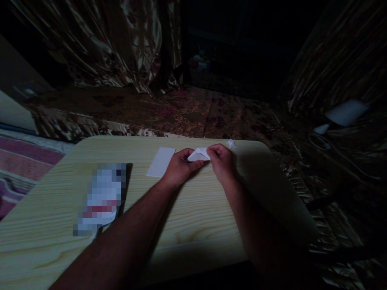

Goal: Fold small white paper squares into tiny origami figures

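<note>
A small piece of folded white paper (199, 154) is pinched between both hands over the far part of a light wooden table (187, 217). My left hand (179, 167) grips its left side with closed fingers. Closed on its right end is my right hand (222, 161). A flat white strip of paper (161, 162) lies on the table just left of my left hand. A tiny folded white paper shape (231, 143) rests near the table's far edge, beyond my right hand.
A blurred-out printed sheet (101, 197) lies on the table's left half. Dark patterned fabric (181, 108) covers the floor beyond the table, with shiny curtains behind. A white device (346, 112) and cables lie in the dark at the right. A striped rug (24, 161) is at the left.
</note>
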Available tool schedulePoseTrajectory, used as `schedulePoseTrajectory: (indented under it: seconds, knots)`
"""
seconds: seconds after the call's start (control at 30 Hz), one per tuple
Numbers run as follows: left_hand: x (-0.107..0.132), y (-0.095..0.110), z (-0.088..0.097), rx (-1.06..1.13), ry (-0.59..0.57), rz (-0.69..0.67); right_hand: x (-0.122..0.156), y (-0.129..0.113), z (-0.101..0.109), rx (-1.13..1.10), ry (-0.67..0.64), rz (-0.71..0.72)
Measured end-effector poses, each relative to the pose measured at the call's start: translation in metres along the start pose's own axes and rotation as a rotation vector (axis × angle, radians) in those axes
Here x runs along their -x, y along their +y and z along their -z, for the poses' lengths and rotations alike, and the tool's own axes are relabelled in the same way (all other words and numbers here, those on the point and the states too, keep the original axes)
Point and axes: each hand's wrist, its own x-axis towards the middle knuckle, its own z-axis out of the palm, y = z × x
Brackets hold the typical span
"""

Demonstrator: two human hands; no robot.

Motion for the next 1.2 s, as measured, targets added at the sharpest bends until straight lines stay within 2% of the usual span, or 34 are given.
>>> schedulePoseTrajectory:
  seconds: [0.1,0.2,0.3,0.47,0.53,0.67,0.73,1.0,1.2]
  knots:
    - [-0.003,0.0,0.001,0.086,0.104,-0.02,-0.003,0.003,0.001,-0.026,0.009,-0.06]
    - [-0.008,-0.001,0.004,0.183,0.198,-0.093,-0.002,0.003,-0.001,-0.053,-0.041,-0.108]
    - [-0.01,-0.001,0.005,0.22,0.233,-0.154,0.002,0.002,-0.003,-0.026,-0.116,-0.157]
    - [-0.01,-0.001,0.004,0.207,0.284,-0.17,0.005,0.001,-0.004,0.038,-0.226,-0.212]
    - [-0.01,-0.001,0.004,0.184,0.303,-0.164,0.005,0.001,-0.004,0.046,-0.225,-0.19]
    - [-0.01,-0.003,0.006,0.052,0.353,-0.122,0.004,0.0,-0.005,0.066,-0.045,0.034]
    - [-0.01,-0.003,0.006,-0.022,0.365,-0.118,0.005,-0.002,-0.005,0.098,-0.007,0.096]
    - [-0.007,-0.007,0.002,-0.075,0.303,-0.158,0.008,-0.006,-0.006,0.092,-0.097,0.129]
    - [-0.004,-0.006,0.003,-0.187,0.297,-0.193,0.007,-0.005,-0.004,0.117,-0.123,0.075]
